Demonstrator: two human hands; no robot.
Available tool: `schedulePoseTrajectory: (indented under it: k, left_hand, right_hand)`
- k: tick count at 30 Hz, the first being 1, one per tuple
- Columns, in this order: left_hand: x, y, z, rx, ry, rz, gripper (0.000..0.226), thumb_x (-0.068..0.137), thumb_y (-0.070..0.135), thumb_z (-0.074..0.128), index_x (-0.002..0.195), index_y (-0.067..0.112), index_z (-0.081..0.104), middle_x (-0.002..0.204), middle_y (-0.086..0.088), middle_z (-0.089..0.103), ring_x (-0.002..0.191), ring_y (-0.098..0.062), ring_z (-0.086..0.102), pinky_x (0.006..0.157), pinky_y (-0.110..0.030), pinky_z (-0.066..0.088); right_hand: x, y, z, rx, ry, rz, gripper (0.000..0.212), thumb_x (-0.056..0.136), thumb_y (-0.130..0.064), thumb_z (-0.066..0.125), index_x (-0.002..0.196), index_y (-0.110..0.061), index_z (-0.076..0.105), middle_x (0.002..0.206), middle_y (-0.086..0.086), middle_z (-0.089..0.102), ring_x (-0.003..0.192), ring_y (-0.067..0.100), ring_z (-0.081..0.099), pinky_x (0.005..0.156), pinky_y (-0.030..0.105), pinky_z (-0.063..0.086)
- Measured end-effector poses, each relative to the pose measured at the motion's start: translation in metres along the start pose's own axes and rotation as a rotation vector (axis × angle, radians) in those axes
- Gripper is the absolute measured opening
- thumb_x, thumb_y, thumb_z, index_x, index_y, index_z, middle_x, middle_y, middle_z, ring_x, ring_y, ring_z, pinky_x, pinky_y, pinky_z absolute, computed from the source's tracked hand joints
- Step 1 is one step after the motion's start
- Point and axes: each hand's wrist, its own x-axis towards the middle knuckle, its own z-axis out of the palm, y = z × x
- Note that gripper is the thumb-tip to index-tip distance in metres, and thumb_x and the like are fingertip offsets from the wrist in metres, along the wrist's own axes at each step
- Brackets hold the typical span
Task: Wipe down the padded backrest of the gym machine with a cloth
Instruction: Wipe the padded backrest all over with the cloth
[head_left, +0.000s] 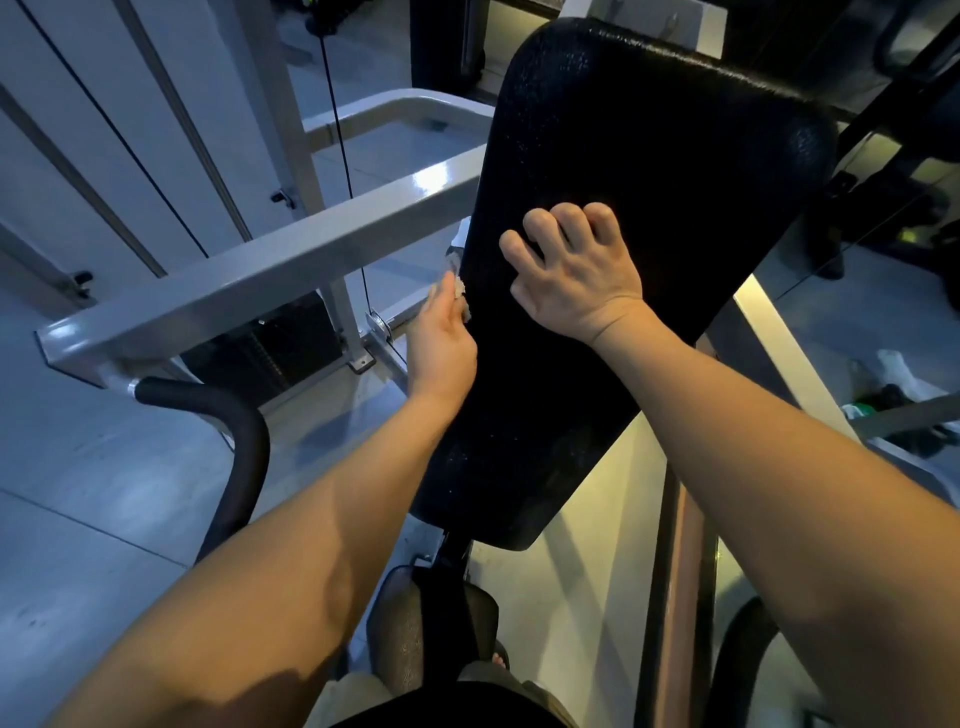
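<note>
Head view: black, pebble-textured padded backrest (649, 156), glossy upper edge.

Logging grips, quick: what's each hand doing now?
Left hand: pinches the cloth at the backrest edge.
Right hand: open, bent fingers resting on the backrest.

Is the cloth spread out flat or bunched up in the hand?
Bunched: only a small pale wad of cloth shows from the left hand at the backrest edge.
</note>
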Motion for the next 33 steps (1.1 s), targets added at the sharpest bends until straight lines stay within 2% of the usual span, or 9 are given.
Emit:
schedulePoseTrajectory:
  k: [3,5,8,10,13,16,23,29,33]
  left_hand:
    - [-0.02,-0.032,-0.001,0.216,-0.02,0.022,0.071,0.098,-0.007,0.039,0.158,0.028,0.029,0.149,0.002,0.051,0.125,-0.003,0.046,0.101,-0.014,0.039]
    - [-0.024,-0.064,-0.004,0.32,-0.044,-0.018,0.062,0.098,-0.004,0.043,0.152,0.026,0.042,0.121,0.006,0.064,0.115,-0.015,0.061,0.087,-0.017,0.042]
    - [-0.018,-0.078,-0.006,0.233,0.008,-0.116,0.036,0.105,0.012,0.049,0.134,0.024,0.065,0.101,0.001,0.071,0.094,-0.022,0.067,0.069,-0.001,0.035]
    - [-0.012,-0.065,-0.005,0.073,0.092,-0.179,0.029,0.102,0.013,0.055,0.125,0.018,0.072,0.106,0.0,0.075,0.09,-0.013,0.066,0.07,0.001,0.04]
    - [-0.01,-0.04,-0.003,-0.009,0.164,-0.107,0.023,0.1,0.018,0.06,0.115,0.013,0.076,0.099,0.002,0.077,0.084,-0.007,0.067,0.077,-0.019,0.053]
    - [-0.005,-0.013,0.002,-0.029,0.229,-0.02,0.017,0.102,0.026,0.058,0.094,0.015,0.069,0.071,0.011,0.063,0.063,0.004,0.055,0.06,-0.016,0.041]
    - [-0.006,-0.035,0.005,0.222,0.056,0.066,0.015,0.101,0.007,0.05,0.114,0.004,0.044,0.094,-0.005,0.063,0.08,-0.024,0.061,0.061,-0.031,0.045]
    - [-0.01,-0.054,-0.005,0.12,0.017,-0.078,0.011,0.103,0.01,0.049,0.098,0.019,0.044,0.09,0.01,0.063,0.092,-0.018,0.064,0.067,-0.025,0.046]
    - [0.004,-0.015,-0.004,0.028,0.081,0.03,0.016,0.104,0.023,0.052,0.091,0.018,0.044,0.088,0.013,0.063,0.086,-0.01,0.062,0.074,-0.028,0.049]
  right_hand:
    - [-0.001,0.0,0.0,0.003,-0.013,0.004,0.036,0.087,-0.034,0.051,0.12,-0.019,0.055,0.114,0.006,0.057,0.105,0.029,0.041,0.09,0.043,0.032]
    - [0.0,0.0,-0.001,0.013,-0.003,0.005,0.037,0.086,-0.033,0.051,0.12,-0.018,0.055,0.114,0.007,0.057,0.105,0.029,0.041,0.09,0.043,0.032]
    - [-0.001,0.001,0.0,0.015,0.002,-0.003,0.035,0.087,-0.032,0.051,0.119,-0.018,0.054,0.114,0.007,0.057,0.105,0.029,0.042,0.089,0.043,0.032]
    - [-0.001,0.001,0.001,0.017,0.0,0.002,0.035,0.088,-0.033,0.05,0.12,-0.018,0.054,0.114,0.007,0.057,0.105,0.029,0.042,0.09,0.043,0.033]
    - [-0.002,0.0,0.001,0.027,-0.001,0.003,0.036,0.088,-0.033,0.05,0.12,-0.018,0.054,0.114,0.007,0.058,0.105,0.029,0.041,0.09,0.043,0.032]
    - [-0.002,0.001,0.002,0.02,0.007,0.007,0.035,0.088,-0.032,0.049,0.119,-0.018,0.055,0.113,0.007,0.059,0.105,0.029,0.041,0.09,0.043,0.032]
    - [-0.002,-0.001,0.003,0.014,-0.006,0.001,0.035,0.089,-0.032,0.048,0.121,-0.018,0.053,0.115,0.007,0.059,0.106,0.03,0.039,0.09,0.043,0.03]
    - [-0.002,-0.001,0.002,0.017,0.016,0.006,0.033,0.089,-0.03,0.047,0.119,-0.018,0.055,0.113,0.007,0.059,0.105,0.029,0.041,0.089,0.043,0.032]
    - [-0.001,0.001,0.002,0.018,0.025,0.011,0.033,0.09,-0.029,0.046,0.118,-0.017,0.057,0.112,0.007,0.059,0.103,0.03,0.042,0.088,0.044,0.032]
